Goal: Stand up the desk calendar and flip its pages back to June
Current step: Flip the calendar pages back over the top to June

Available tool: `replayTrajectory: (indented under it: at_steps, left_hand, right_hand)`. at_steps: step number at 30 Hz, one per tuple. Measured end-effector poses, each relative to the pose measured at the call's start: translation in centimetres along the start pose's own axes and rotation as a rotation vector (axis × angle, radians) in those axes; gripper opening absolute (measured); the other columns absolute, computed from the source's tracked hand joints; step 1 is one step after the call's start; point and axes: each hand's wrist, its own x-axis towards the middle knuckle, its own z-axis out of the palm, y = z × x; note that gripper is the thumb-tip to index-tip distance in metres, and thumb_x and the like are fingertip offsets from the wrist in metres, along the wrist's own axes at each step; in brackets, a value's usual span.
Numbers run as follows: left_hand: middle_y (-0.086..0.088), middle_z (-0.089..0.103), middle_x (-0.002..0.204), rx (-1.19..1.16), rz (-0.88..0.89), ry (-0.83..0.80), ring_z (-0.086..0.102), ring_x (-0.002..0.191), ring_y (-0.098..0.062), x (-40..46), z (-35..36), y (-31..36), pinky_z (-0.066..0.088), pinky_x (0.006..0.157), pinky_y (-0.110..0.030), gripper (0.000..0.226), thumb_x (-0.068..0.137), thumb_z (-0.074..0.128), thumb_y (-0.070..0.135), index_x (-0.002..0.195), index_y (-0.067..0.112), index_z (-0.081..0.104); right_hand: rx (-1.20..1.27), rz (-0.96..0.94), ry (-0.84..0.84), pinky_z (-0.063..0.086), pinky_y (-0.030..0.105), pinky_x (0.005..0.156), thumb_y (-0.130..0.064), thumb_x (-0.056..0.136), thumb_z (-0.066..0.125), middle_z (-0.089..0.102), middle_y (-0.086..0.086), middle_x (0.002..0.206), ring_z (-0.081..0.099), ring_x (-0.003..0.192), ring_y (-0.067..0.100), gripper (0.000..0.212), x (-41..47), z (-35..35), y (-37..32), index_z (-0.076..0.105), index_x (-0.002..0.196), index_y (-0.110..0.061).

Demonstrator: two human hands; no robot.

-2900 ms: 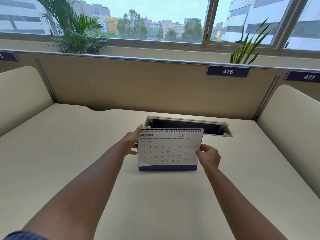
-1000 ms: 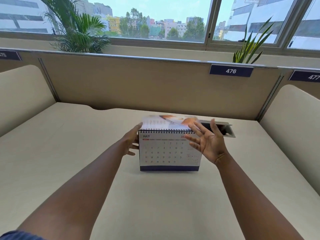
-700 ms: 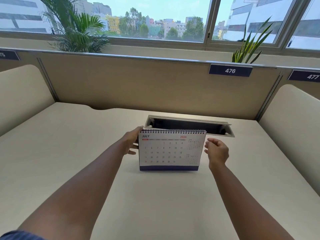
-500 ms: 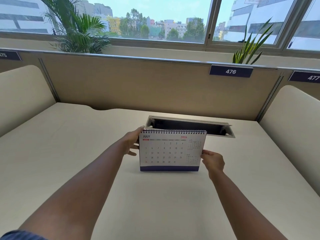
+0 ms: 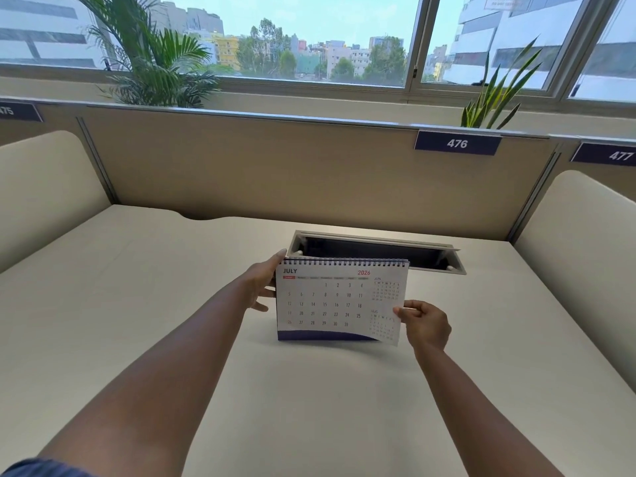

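Observation:
A white spiral-bound desk calendar (image 5: 330, 301) stands upright on the beige desk (image 5: 309, 407), its front page reading JULY 2026. My left hand (image 5: 263, 285) grips the calendar's upper left edge, thumb up by the spiral. My right hand (image 5: 425, 323) pinches the lower right corner of the July page, and that corner is lifted and curled away from the dark blue base strip. The back of the calendar is hidden.
An open cable tray slot (image 5: 375, 251) is sunk into the desk right behind the calendar. Tan partition panels (image 5: 261, 166) close the desk at the back and both sides, with label 476 (image 5: 457, 143). Plants (image 5: 155, 60) stand on the sill beyond.
The August page went over the spiral, leaving July in front. My right hand dropped back to the lower right corner, pinched the July page and began lifting it. My left hand stayed put.

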Motion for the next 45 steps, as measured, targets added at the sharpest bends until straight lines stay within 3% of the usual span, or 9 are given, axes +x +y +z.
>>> replayTrajectory:
  at_steps: [3,9,18,27,30,33,38,42,45]
  left_hand:
    - [-0.011,0.058,0.131,-0.004,0.000,0.001,0.050,0.123,-0.031,0.0,0.0,0.0,0.037,0.102,-0.051,0.055,0.090,0.032,0.062,0.104,0.016,0.058]
    - [-0.011,0.057,0.131,0.000,0.000,0.008,0.049,0.125,-0.031,-0.2,0.1,0.0,0.037,0.101,-0.051,0.055,0.090,0.031,0.062,0.103,0.015,0.058]
    - [-0.011,0.059,0.122,0.013,0.003,0.011,0.050,0.124,-0.031,-0.2,0.0,-0.1,0.038,0.100,-0.050,0.056,0.090,0.031,0.062,0.103,0.015,0.058]
    - [-0.012,0.058,0.130,0.020,0.002,0.017,0.050,0.124,-0.031,-0.2,0.1,-0.1,0.038,0.100,-0.050,0.056,0.090,0.031,0.061,0.104,0.014,0.058]
    - [-0.011,0.058,0.129,0.010,0.003,0.015,0.052,0.116,-0.029,-0.1,0.0,-0.2,0.039,0.100,-0.049,0.057,0.090,0.032,0.062,0.105,0.013,0.058]
    - [-0.011,0.059,0.127,0.007,0.008,0.008,0.052,0.105,-0.026,0.0,0.0,-0.2,0.039,0.100,-0.049,0.057,0.090,0.032,0.062,0.104,0.014,0.059]
    - [-0.014,0.058,0.127,-0.039,0.003,-0.019,0.048,0.125,-0.033,0.3,-0.3,-0.5,0.036,0.102,-0.051,0.073,0.091,0.016,0.064,0.114,0.010,0.058]
    - [-0.010,0.064,0.091,-0.093,0.005,-0.022,0.055,0.109,-0.033,0.8,-0.4,-0.9,0.036,0.102,-0.051,0.083,0.089,0.001,0.066,0.093,0.010,0.063]
    - [-0.011,0.064,0.092,-0.079,0.001,-0.027,0.054,0.106,-0.032,0.9,-0.5,-0.8,0.036,0.101,-0.050,0.091,0.087,-0.004,0.066,0.111,0.009,0.062]
  right_hand:
    - [-0.010,-0.017,0.002,0.048,0.032,0.076,-0.016,0.074,0.073,0.074,0.013,0.093,0.069,0.086,0.029,0.011,0.3,-0.1,0.3,0.065,0.081,-0.013]
    - [-0.085,-0.092,0.050,0.049,0.030,0.068,-0.018,0.074,0.073,0.075,0.010,0.085,0.068,0.078,0.026,0.011,-0.2,-0.3,0.4,0.063,0.071,-0.015]
    - [-0.201,-0.137,0.145,0.041,0.028,0.063,-0.023,0.077,0.071,0.072,0.015,0.097,0.064,0.081,0.032,0.015,-0.7,-0.2,0.1,0.069,0.083,-0.009]
    - [-0.290,-0.158,0.164,0.041,0.029,0.058,-0.026,0.082,0.065,0.072,0.015,0.094,0.061,0.072,0.030,0.018,-1.1,-0.1,-0.1,0.071,0.086,-0.009]
    - [-0.187,-0.127,0.016,0.046,0.031,0.060,-0.026,0.083,0.063,0.071,0.012,0.093,0.062,0.076,0.026,0.016,-0.5,0.1,0.1,0.065,0.083,-0.010]
    - [0.063,-0.074,-0.300,0.052,0.036,0.066,-0.029,0.085,0.060,0.070,0.014,0.098,0.065,0.083,0.029,0.023,-0.3,-0.4,-0.2,0.066,0.093,-0.008]
    - [0.366,0.114,-0.694,0.054,0.042,0.076,-0.054,0.089,0.032,0.072,0.010,0.097,0.068,0.088,0.030,0.048,-0.6,-2.8,-1.8,0.064,0.098,-0.021]
    - [0.599,0.226,-0.852,0.058,0.033,0.054,-0.067,0.072,0.035,0.076,0.011,0.081,0.072,0.071,0.028,0.066,-0.6,-4.0,-3.4,0.075,0.088,-0.018]
    - [0.787,0.184,-0.913,0.059,0.038,0.067,-0.072,0.074,0.028,0.074,0.013,0.094,0.071,0.086,0.028,0.074,-0.3,-3.8,-4.4,0.075,0.090,-0.017]
